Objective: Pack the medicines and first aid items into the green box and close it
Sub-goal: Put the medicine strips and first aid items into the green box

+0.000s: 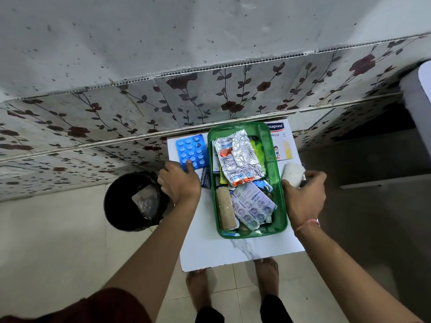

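An open green box (pixel 276 183) stands on a small white table (pixel 219 250). Inside lie silver foil pill strips (pixel 240 159), another pill strip (pixel 254 206) and a tan bandage roll (pixel 225 209). Left of the box lies a blue blister pack (pixel 192 151), and my left hand (pixel 179 183) grips its near edge. A small dark packet (pixel 205 180) rests beside that hand. On the right side of the box, my right hand (pixel 303 197) holds a white gauze roll (pixel 292 173). A white plaster carton (pixel 283 145) lies behind the box at the right.
A black waste bin (pixel 135 201) with a liner stands on the floor left of the table. A flowered tiled wall (pixel 210 94) rises right behind the table. A white appliance (pixel 419 101) stands at the right. My bare feet (pixel 265 273) show under the table's near edge.
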